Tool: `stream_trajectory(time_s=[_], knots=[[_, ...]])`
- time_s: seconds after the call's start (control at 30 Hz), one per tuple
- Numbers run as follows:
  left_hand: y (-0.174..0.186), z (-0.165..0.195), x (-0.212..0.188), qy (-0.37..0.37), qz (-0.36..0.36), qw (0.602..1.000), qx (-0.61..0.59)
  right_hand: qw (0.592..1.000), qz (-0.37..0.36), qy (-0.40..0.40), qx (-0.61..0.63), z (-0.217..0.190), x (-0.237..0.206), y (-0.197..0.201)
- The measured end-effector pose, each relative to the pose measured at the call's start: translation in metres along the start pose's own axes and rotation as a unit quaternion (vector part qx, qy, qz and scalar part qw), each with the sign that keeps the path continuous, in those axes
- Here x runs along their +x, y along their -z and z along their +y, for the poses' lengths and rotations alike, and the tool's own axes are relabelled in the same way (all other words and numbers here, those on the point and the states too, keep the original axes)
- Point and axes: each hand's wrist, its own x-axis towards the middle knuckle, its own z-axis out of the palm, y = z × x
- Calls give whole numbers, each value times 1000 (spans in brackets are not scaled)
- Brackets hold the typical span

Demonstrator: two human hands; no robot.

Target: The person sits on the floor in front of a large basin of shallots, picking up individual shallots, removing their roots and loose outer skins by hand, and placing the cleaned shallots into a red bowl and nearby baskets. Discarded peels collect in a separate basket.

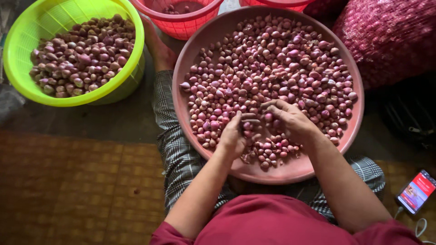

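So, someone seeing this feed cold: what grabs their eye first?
Most likely the big round pink tray at centre, resting on the person's lap and heaped with small reddish shallots, with the left hand and right hand working in the pile near its front edge. Next, the bright lime-green basket at upper left, also holding shallots. A lit phone lies at the lower right.

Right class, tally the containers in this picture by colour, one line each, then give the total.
Green basket of shallots: 1
Red baskets at the top edge: 2
Pink round tray under the left hand and right hand: 1
Red mesh sack: 1
Total: 5
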Motion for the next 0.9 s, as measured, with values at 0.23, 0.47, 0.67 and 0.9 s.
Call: stream_trajectory(time_s=[0.23, 0.47, 0.67, 0.9], knots=[[-18, -1, -4, 45, 17, 994, -99, 993, -105, -20, -47, -7, 12, -41], [-8, 6, -1, 76, 88, 991, -58, 949, 24, 181, -258, -29, -9, -41], [11, 26, -4, 20, 129, 991, -35, 731, 143, 286, -603, -12, 29, -49], [14, 48, -8, -6, 78, 992, -96, 887, 119, 130, -427, 31, 38, -37]])
